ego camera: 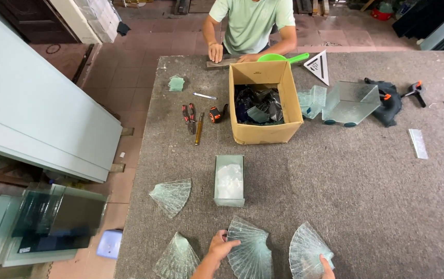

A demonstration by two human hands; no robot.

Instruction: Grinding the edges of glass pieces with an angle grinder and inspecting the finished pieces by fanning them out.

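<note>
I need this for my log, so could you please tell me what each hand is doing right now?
Left hand: fingers closed on the edge of the middle glass fan.
Right hand: grips the right glass fan; mostly out of frame.

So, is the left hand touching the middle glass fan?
Touching. The head view shows the left hand resting its fingers on the left edge of the middle glass fan.

— What is slipping out of view at the bottom?
— The right hand (327, 267) is getting cut by the edge; its fingers are hiding behind a glass fan (307, 253).
— And across the table (366, 196)?
— The co-worker's head is running off the top, and the box (266, 103) is masking part of the green scoop (279, 57).
</note>
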